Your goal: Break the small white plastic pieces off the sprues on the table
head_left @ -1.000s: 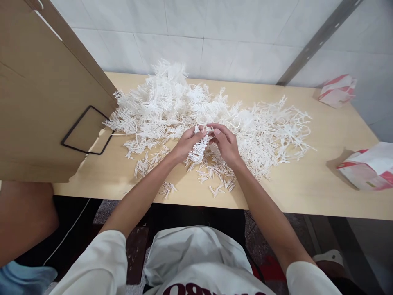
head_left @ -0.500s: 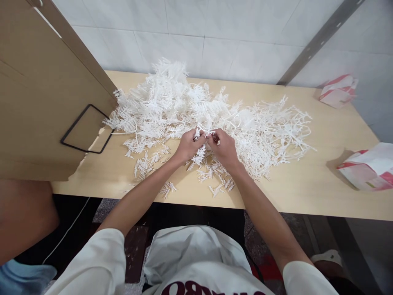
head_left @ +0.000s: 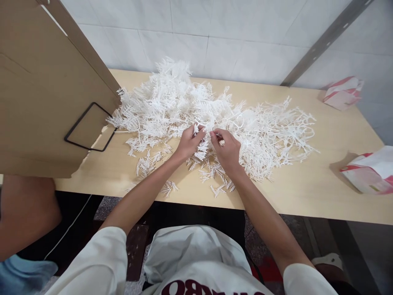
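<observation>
A loose heap of white branched plastic sprigs [head_left: 166, 98] spreads across the table [head_left: 294, 188]. At its front edge my left hand [head_left: 189, 141] is closed around a white sprig [head_left: 201, 151], part of which hangs below the fingers. Beside it, slightly to the right, my right hand [head_left: 225, 147] pinches with thumb and index finger close to the same white strands. Whatever sits between those right fingertips is too small to make out. Short sprigs [head_left: 217, 189] lie scattered on the tabletop below both hands.
A brown cardboard sheet [head_left: 46, 94] stands at the left, with a black wire frame [head_left: 90, 127] against it. Two red-and-white paper packets [head_left: 370, 170] are on the right. Behind is a tiled wall [head_left: 245, 37]; another person's arm [head_left: 27, 213] shows lower left.
My right hand has drawn slightly right, away from my left, opening a small gap between them. My left hand keeps its hold on the white sprig.
</observation>
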{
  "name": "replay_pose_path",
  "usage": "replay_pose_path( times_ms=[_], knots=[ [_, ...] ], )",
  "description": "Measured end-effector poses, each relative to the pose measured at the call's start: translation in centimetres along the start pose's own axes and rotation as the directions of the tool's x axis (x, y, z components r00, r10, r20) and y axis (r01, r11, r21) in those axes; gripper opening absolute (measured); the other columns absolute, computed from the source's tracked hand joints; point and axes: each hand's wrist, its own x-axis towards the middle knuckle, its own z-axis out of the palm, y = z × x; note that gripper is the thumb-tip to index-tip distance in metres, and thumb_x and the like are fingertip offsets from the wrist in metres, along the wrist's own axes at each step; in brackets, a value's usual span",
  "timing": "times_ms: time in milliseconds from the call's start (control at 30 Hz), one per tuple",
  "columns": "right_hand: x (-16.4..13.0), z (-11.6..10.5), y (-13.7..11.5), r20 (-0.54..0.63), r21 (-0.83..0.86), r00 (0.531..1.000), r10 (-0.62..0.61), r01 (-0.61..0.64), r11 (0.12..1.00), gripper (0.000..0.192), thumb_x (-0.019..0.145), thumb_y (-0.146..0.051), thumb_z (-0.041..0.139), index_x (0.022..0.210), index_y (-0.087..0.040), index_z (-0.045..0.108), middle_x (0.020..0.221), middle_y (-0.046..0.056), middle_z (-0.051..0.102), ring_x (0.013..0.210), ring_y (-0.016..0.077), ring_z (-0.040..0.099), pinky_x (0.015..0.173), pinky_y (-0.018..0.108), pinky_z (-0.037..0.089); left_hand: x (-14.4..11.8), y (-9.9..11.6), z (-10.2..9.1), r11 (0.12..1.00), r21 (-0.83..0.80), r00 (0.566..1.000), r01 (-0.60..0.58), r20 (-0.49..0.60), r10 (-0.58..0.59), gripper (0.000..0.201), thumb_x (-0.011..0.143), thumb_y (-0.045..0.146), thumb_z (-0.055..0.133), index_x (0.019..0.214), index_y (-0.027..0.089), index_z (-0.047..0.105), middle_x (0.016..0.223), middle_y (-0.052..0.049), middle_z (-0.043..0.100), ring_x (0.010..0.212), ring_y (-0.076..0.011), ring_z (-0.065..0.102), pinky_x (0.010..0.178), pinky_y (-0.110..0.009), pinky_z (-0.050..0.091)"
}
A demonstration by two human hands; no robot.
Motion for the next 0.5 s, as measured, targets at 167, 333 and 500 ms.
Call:
replay_pose_path(
  times_ms=[167,333,500],
  knots=[
    [0.8,-0.3,-0.1,0.089,0.235,0.994,0.061,-0.081,0.969,0.028,0.095,-0.039,0.043,0.102,-0.025,0.066,0.105,0.005,0.070,0.099,0.0176,0.064,0.087,0.035,0.051,0.1,-0.3,0.0,0.997,-0.057,0.996,-0.048,0.074,0.052,0.027,0.086,0.045,0.053,0.090,0.018,0.057,0.075,0.002,0.055,0.068,-0.0100,0.049,0.068,-0.022,0.039],
    [1.1,-1.0,0.4,0.236,0.250,0.962,0.136,-0.195,0.948,0.030,0.090,-0.049,0.051,0.100,-0.024,0.065,0.089,0.001,0.071,0.078,0.0149,0.064,0.074,0.030,0.050,-0.1,-0.1,-0.1,0.991,0.088,0.987,-0.096,0.138,0.083,0.027,0.090,0.043,0.049,0.090,0.017,0.056,0.080,0.000,0.059,0.075,-0.0121,0.052,0.072,-0.024,0.039],
    [1.4,-1.2,1.4,0.336,0.086,0.942,-0.009,-0.021,0.996,0.030,0.094,-0.045,0.044,0.093,-0.023,0.064,0.085,0.003,0.068,0.073,0.0143,0.060,0.069,0.028,0.045,-0.5,-0.1,0.1,0.968,0.221,0.988,-0.115,0.126,0.089,0.026,0.092,0.041,0.045,0.084,0.019,0.054,0.067,0.002,0.055,0.061,-0.0106,0.046,0.062,-0.024,0.033]
  ],
)
